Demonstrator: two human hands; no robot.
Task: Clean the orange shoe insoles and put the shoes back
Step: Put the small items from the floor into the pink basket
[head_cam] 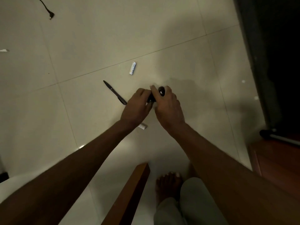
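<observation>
Both hands meet over the tiled floor (81,51), the left hand (136,108) and right hand (167,104) each closing its grip on a small dark object (161,91), probably to steady it while working it. Beside it lie a white battery (132,68) and black pen (115,92). No orange insoles, shoes or containers appear.

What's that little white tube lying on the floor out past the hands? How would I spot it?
Start at the tiled floor and find the long grout line crossing it. Just below that line, beyond both hands, lies a white battery with printed lettering. Unlike the thin black pen to its left, it is short, stubby and pale.
</observation>
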